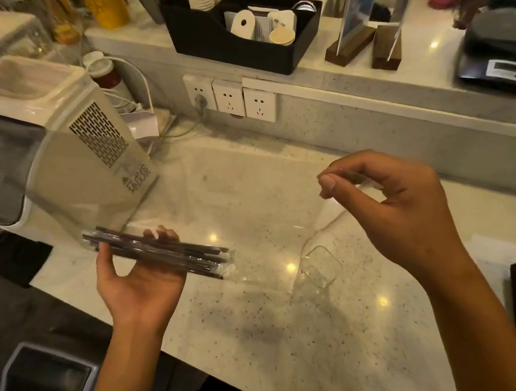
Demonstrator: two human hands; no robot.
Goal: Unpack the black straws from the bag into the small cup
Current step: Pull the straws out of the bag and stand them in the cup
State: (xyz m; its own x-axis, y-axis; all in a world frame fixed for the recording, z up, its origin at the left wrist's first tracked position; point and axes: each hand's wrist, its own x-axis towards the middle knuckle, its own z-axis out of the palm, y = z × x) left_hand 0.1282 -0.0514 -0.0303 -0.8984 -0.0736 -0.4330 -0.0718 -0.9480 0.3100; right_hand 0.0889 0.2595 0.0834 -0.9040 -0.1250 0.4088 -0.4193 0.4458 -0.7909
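Observation:
Several black straws (161, 250) lie sideways across the fingers of my left hand (139, 281), still inside a clear plastic bag (93, 178) that billows up to the left with printed text on it. My left hand grips the straws through the bag, low over the counter's front edge. My right hand (398, 210) is raised at the right, thumb and forefinger pinched on a thin piece of clear plastic (360, 177); I cannot tell whether it is part of the bag. Below it, a small clear square cup (320, 267) stands upright on the counter.
The speckled white counter (250, 194) ends at a raised ledge with wall sockets (228, 98). A white appliance (67, 118) stands at the left. On the ledge sit a black organiser (251, 35) with paper cups, wooden sign holders (365, 44) and a black scale (508, 62).

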